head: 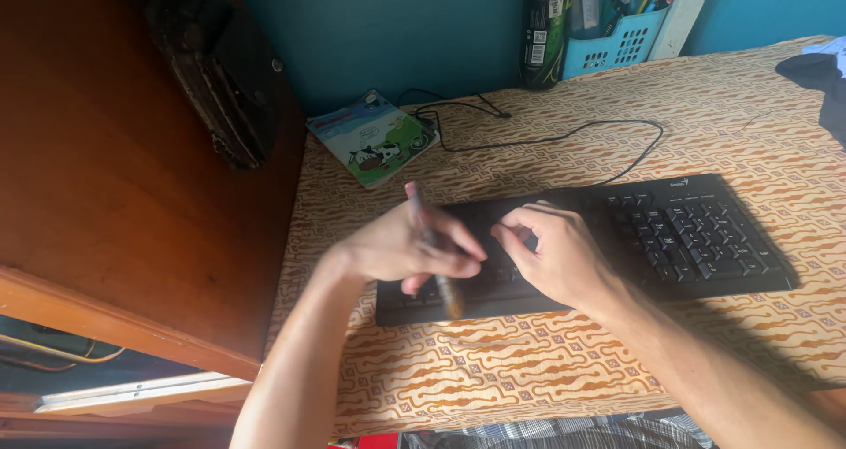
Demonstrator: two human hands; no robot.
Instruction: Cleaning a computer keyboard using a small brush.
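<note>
**Brush held over the left end of the keyboard**

The worktop (546, 370), covered in a tan cloth with an orange-brown wavy pattern, stretches away from both hands on every side. A tall reddish-brown wooden cabinet side (115, 193) stands well off to the outside of the left hand, with a worn dark bag (216, 70) hanging on it.

Under both hands lies a long black plastic computer keyboard (696, 237), its long axis running left to right, slightly raised toward the right. The hands cover its left half; the number block lies well beyond the right hand. A thin black cable (564, 136) loops over the cloth on the far side of the hands.

Beyond the left hand, near the wall, lies a thin booklet with a green, blue and cow-print cover (374, 138). Farther off, beyond the right hand, a light blue slotted plastic basket (617, 48) holds pens, beside a dark cylindrical container (542, 30).

The left hand (397, 248) is closed around a slim brush with a dark handle and pale brown bristles (432, 242). The brush runs from far to near, handle end up past the fingers, bristles pointing down at the keyboard's near left edge; it is blurred, so contact with the keys cannot be told.

The right hand (555, 251) holds nothing: its fingers are curled loosely, tips resting on the keys just beside the left hand.
</note>
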